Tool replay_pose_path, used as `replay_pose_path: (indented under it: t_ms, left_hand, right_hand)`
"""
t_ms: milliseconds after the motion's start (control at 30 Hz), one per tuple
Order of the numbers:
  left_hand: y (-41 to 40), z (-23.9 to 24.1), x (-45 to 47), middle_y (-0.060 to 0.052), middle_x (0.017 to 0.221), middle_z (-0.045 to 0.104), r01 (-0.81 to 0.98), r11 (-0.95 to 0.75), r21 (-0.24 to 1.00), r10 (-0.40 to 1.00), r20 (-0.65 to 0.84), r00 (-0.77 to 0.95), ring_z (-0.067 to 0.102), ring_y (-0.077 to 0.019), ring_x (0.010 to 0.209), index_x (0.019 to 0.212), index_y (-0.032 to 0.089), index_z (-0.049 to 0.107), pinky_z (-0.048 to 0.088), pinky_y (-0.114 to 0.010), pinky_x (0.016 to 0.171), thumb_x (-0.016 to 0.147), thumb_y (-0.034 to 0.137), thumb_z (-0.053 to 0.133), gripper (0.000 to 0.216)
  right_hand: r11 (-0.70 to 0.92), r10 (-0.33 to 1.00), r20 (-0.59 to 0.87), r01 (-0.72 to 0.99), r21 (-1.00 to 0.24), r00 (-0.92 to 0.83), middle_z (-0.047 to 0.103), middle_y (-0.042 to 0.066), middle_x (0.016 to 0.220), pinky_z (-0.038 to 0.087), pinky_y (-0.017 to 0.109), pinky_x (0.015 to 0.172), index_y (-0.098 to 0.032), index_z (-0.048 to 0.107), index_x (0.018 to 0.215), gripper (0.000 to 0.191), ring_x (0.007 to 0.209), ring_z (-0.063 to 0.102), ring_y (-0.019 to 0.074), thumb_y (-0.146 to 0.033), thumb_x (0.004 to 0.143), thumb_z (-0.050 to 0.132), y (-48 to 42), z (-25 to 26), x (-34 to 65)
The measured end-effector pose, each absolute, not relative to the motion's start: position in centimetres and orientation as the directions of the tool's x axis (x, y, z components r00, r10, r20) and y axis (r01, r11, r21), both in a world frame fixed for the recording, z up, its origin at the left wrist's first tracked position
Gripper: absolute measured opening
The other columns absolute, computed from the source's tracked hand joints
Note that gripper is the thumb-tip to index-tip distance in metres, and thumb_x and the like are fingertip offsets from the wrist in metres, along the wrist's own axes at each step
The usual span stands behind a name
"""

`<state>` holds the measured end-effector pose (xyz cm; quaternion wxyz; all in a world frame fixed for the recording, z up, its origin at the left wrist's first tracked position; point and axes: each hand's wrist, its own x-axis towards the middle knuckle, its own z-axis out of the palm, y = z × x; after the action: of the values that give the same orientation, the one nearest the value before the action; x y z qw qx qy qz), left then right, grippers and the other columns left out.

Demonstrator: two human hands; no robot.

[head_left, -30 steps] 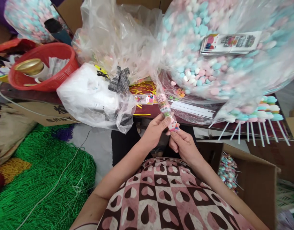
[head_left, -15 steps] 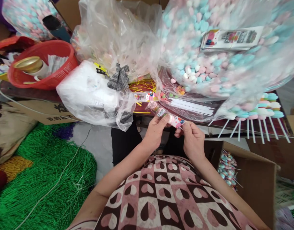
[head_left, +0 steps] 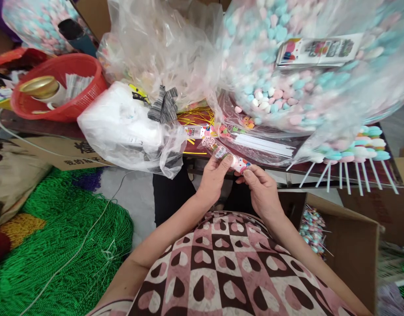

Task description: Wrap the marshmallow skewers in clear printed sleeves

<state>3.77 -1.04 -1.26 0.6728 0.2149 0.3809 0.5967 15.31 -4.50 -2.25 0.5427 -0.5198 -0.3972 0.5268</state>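
Observation:
Between my hands, just in front of the table edge, is a small printed clear wrapper [head_left: 219, 152] with candy inside and a barcode on it. My left hand [head_left: 215, 175] pinches its middle between thumb and fingers. My right hand [head_left: 261, 186] has its fingers closed on the wrapper's lower right end, by the colourful print; the fingertips partly hide that end. Beyond the wrapper lie yellow twist ties [head_left: 197, 116], a printed packet [head_left: 199, 132], gummy rings [head_left: 225, 130] and white sticks [head_left: 262, 145].
Bags of pastel candies [head_left: 280, 94] and a white plastic bag [head_left: 123, 131] crowd the table. Candy skewers [head_left: 361, 151] overhang its right edge. A red basket [head_left: 86, 96] stands left. Below are a cardboard box [head_left: 353, 245] with wrapped candies and green cords [head_left: 63, 237].
My right hand has shifted slightly left along the wrapper's end, and its fingers have changed position. My left hand keeps its hold on the wrapper.

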Motion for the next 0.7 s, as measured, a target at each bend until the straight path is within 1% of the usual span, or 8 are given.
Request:
replay_pose_path:
  t_ms: [100,233,367,467,533,600,633,700]
  left_hand:
    - [-1.2,-1.4,3.9,0.004,0.081,0.068,-0.641,0.189,0.743,0.97,-0.242,0.005,0.059,-0.0072,0.071,0.09,0.017,0.068,0.045,-0.022,0.075,0.067,0.034,0.083,0.032]
    - [-1.4,-1.6,4.1,0.004,0.079,0.068,-0.643,0.185,0.743,0.97,-0.241,0.0,0.058,-0.0065,0.069,0.089,0.017,0.066,0.046,-0.02,0.071,0.068,0.036,0.082,0.032]
    - [-1.4,-1.3,3.9,0.001,0.069,0.065,-0.632,0.278,0.724,0.948,-0.314,0.057,0.058,-0.0086,0.061,0.082,0.015,0.061,0.046,-0.022,0.062,0.073,0.047,0.075,0.037]
    - [-1.3,-0.9,3.6,0.002,0.065,0.062,-0.631,0.328,0.703,0.932,-0.351,0.094,0.056,-0.0085,0.056,0.08,0.015,0.057,0.045,-0.021,0.057,0.074,0.049,0.074,0.039]
    - [-1.2,-0.7,3.4,0.004,0.064,0.059,-0.653,0.315,0.688,0.932,-0.356,0.074,0.054,-0.0064,0.054,0.08,0.016,0.055,0.044,-0.02,0.056,0.073,0.048,0.076,0.039]
    - [-1.0,-0.6,3.1,0.006,0.065,0.057,-0.668,0.302,0.679,0.93,-0.363,0.052,0.053,-0.0054,0.054,0.082,0.017,0.054,0.044,-0.018,0.055,0.071,0.048,0.077,0.04]
    - [-1.0,-0.7,3.0,0.006,0.066,0.056,-0.661,0.314,0.681,0.929,-0.364,0.066,0.054,-0.0057,0.055,0.084,0.017,0.054,0.045,-0.018,0.054,0.071,0.048,0.077,0.04]
    - [-1.1,-0.8,3.0,0.006,0.065,0.056,-0.607,0.39,0.692,0.915,-0.363,0.174,0.054,-0.0069,0.052,0.087,0.018,0.055,0.046,-0.02,0.05,0.071,0.051,0.076,0.042]
  right_hand:
    - [-0.117,0.97,-0.153,-0.189,-0.975,0.191,0.067,-0.002,0.076,0.05,0.026,0.066,-0.022,0.068,0.081,0.017,0.065,0.058,0.0116,-0.038,0.077,0.074,-4.5,-2.3,15.0]
    - [-0.103,0.958,-0.136,-0.138,-0.985,0.252,0.064,-0.004,0.064,0.047,0.025,0.062,-0.021,0.065,0.074,0.019,0.059,0.057,0.011,-0.036,0.077,0.074,-4.5,-2.5,14.8]
    - [-0.168,0.978,-0.172,-0.046,-0.985,0.114,0.063,-0.004,0.061,0.043,0.024,0.055,-0.02,0.064,0.075,0.022,0.054,0.055,0.011,-0.04,0.079,0.071,-5.1,-2.3,14.5]
    - [-0.192,0.981,-0.192,-0.007,-0.981,0.023,0.061,-0.003,0.059,0.042,0.024,0.053,-0.019,0.063,0.071,0.025,0.053,0.054,0.0107,-0.042,0.081,0.069,-5.5,-2.3,14.6]
    - [-0.187,0.982,-0.188,-0.018,-0.982,0.021,0.062,-0.003,0.061,0.044,0.023,0.056,-0.019,0.064,0.072,0.024,0.055,0.055,0.0104,-0.04,0.082,0.069,-5.5,-2.3,14.9]
    - [-0.16,0.983,-0.165,-0.066,-0.985,0.078,0.065,-0.002,0.068,0.047,0.023,0.058,-0.02,0.067,0.076,0.019,0.058,0.058,0.0099,-0.038,0.082,0.069,-5.1,-2.3,15.5]
    - [-0.139,0.981,-0.152,-0.106,-0.985,0.124,0.067,-0.002,0.072,0.048,0.023,0.06,-0.02,0.068,0.08,0.017,0.061,0.06,0.0099,-0.037,0.082,0.07,-4.9,-2.3,15.9]
    - [-0.101,0.97,-0.143,-0.211,-0.972,0.199,0.071,-0.001,0.083,0.051,0.023,0.064,-0.022,0.069,0.091,0.016,0.069,0.064,0.0109,-0.036,0.082,0.07,-4.0,-2.0,16.5]
